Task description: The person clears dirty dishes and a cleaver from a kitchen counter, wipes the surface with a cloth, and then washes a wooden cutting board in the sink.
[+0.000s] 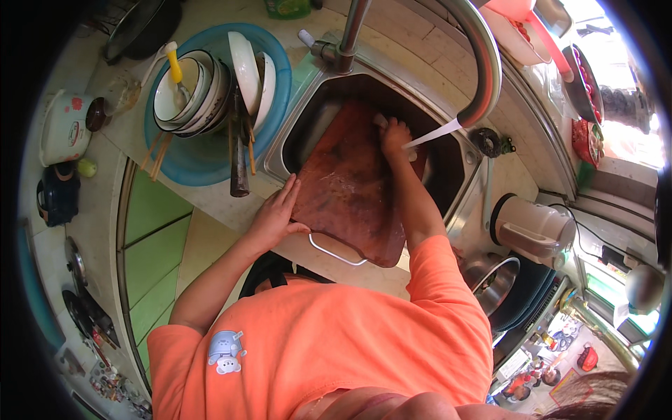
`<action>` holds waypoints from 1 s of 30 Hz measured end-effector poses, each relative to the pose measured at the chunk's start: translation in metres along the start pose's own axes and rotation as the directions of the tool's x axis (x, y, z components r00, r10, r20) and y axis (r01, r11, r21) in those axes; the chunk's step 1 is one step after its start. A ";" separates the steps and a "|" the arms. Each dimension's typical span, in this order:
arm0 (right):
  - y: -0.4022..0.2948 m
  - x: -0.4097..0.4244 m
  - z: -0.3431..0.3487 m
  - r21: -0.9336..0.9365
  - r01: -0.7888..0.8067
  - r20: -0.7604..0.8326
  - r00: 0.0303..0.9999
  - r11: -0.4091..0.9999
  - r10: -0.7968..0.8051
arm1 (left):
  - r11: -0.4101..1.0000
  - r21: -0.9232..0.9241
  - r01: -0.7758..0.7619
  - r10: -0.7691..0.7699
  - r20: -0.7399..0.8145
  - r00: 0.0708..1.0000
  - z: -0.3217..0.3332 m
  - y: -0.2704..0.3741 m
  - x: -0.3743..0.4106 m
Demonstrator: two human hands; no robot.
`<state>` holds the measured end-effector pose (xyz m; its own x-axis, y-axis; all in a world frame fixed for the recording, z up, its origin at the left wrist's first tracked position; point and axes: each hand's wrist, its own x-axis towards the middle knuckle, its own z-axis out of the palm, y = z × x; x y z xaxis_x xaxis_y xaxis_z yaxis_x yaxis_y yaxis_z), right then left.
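Observation:
A large reddish-brown wooden cutting board rests slanted over the stainless steel sink. Its near end, fitted with a metal wire handle, reaches past the counter's front edge. My left hand grips the board's left edge, thumb close to the handle. On the far right part of the board, my right hand presses down around a small pale item; the fingers hide most of it, so its kind is unclear. Water runs from the curved faucet onto this hand. The board's surface looks wet.
Left of the sink, a blue plastic basin holds stacked bowls, plates, chopsticks and a dark-handled utensil. An electric kettle and a metal bowl stand at right. A rice cooker sits far left. Food containers line the windowsill.

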<state>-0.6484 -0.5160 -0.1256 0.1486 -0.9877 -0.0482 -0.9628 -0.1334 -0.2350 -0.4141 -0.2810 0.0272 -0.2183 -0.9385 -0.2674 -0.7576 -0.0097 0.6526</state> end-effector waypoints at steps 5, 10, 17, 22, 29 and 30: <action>-0.091 -0.078 -0.040 0.147 0.341 -0.024 0.940 0.928 -0.342 | 0.998 0.060 -0.024 0.027 -0.057 0.998 0.002 -0.003 -0.002; -0.088 -0.022 -0.002 0.171 0.424 -0.147 0.904 0.889 -0.402 | 0.999 0.031 -0.012 0.011 0.005 1.000 0.000 0.001 0.000; 0.047 -0.007 -0.012 0.003 -0.198 0.038 0.980 0.980 0.198 | 1.000 0.000 -0.016 0.016 -0.054 0.998 0.004 -0.003 -0.006; -0.033 -0.004 0.042 -0.109 0.081 -0.019 0.996 0.991 -0.083 | 0.997 0.045 -0.055 0.057 -0.039 0.998 0.004 -0.004 0.000; -0.008 -0.021 0.006 0.164 0.193 -0.046 0.981 0.967 -0.188 | 0.997 0.068 -0.030 0.031 -0.017 0.999 0.000 -0.002 -0.002; 0.031 -0.014 0.002 0.276 0.235 -0.090 0.972 0.932 -0.219 | 0.997 0.063 -0.034 0.035 -0.013 0.999 -0.001 -0.002 -0.002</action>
<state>-0.6795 -0.5057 -0.1339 0.3346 -0.9378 0.0922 -0.8001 -0.3344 -0.4980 -0.4115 -0.2791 0.0275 -0.2368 -0.9426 -0.2357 -0.7869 0.0438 0.6155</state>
